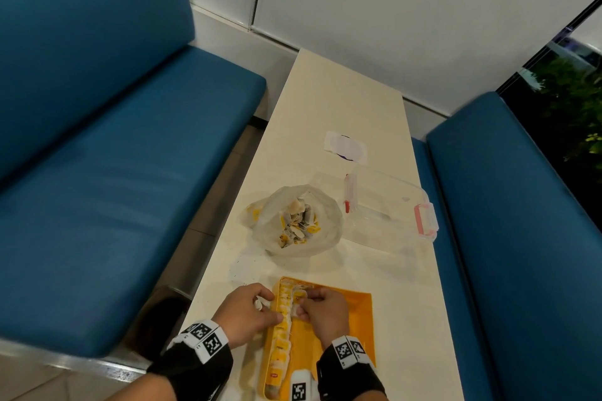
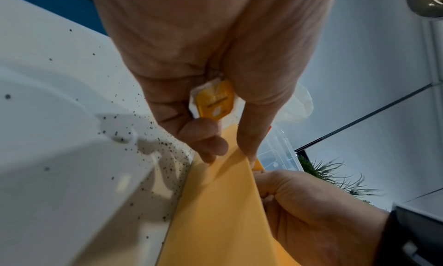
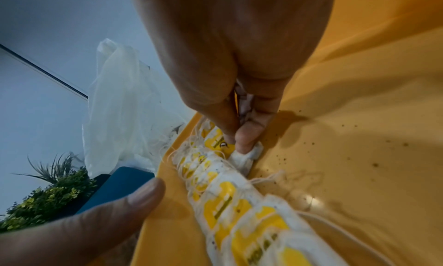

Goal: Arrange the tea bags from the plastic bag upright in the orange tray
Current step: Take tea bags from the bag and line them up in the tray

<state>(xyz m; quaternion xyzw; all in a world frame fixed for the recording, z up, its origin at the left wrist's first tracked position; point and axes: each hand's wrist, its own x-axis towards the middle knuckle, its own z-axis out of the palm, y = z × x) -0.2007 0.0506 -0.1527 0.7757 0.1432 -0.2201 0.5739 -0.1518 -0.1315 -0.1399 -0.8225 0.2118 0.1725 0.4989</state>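
Inside, the orange tray [image 1: 342, 309] holds a left-edge tea bag row [image 1: 282, 322]; the far plastic bag [image 1: 294, 221] holds more. Left hand [image 1: 242, 312] grips a yellow-tagged tea bag [image 2: 213, 101], writing unreadable; right hand [image 1: 321, 309] pinches a row bag.

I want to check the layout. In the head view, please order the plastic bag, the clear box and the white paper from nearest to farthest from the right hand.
From the right hand:
1. Plastic bag, just beyond the tray.
2. Clear box, farther, toward the table's right edge.
3. White paper, farthest, behind the box.

A cream table [image 1: 329, 114] carried the orange tray [image 1: 351, 319], plastic bag [image 1: 293, 221], clear lidded box [image 1: 391, 205], and perhaps a paper slip [image 1: 345, 146]
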